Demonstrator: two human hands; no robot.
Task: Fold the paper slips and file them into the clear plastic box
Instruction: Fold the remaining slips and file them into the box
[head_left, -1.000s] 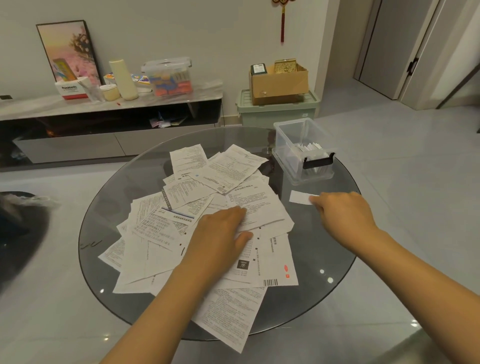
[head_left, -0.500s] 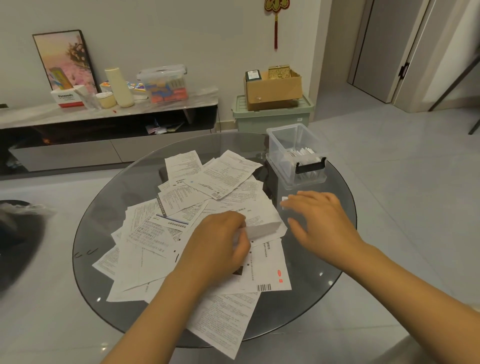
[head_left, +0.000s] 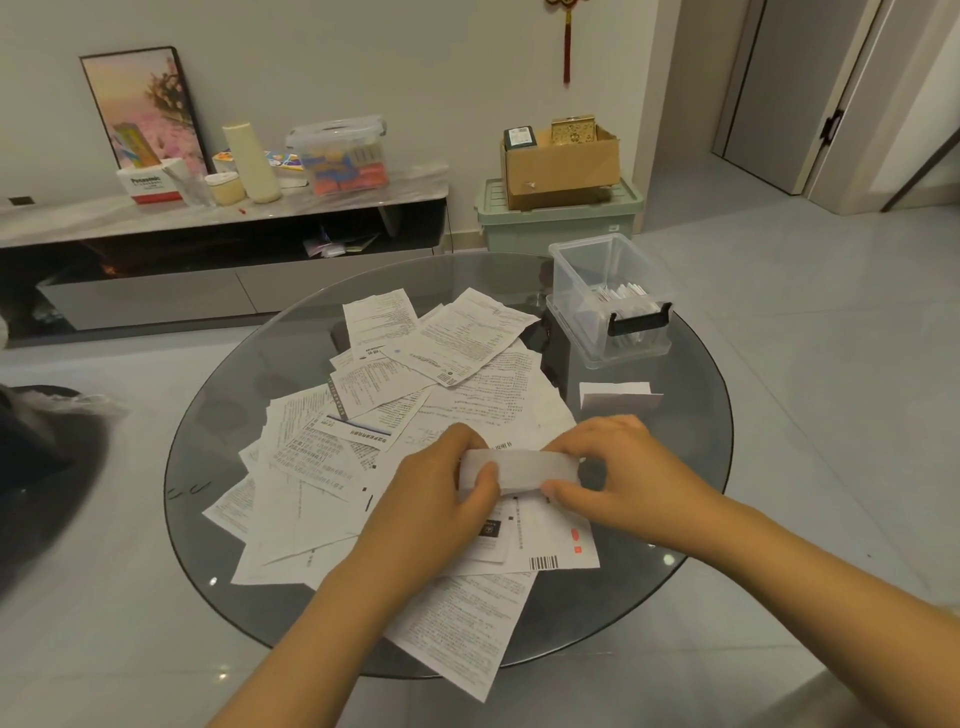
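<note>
Over the glass table (head_left: 223, 415): both hands hold one slip above the pile.
Left hand (head_left: 441, 499): fingers and thumb pinched on the folded slip (head_left: 519, 470) at its left end.
Right hand (head_left: 618, 478): thumb and fingers pinched on its right end.
Loose slips (head_left: 363, 457): spread across the table's middle.
Second folded slip (head_left: 618, 396): flat on the glass, near the box.
Clear plastic box (head_left: 608, 296): far right of the table, folded slips inside.

Smoked glass table (head_left: 249, 519), glossy, catching small light glints. Thin matt white paper slips (head_left: 395, 426), printed, creased. Clear smooth plastic box (head_left: 587, 270) far right, black clip. Brown matt cardboard carton (head_left: 566, 166) beyond. Polished pale floor tiles (head_left: 831, 364), faintly reflective.
</note>
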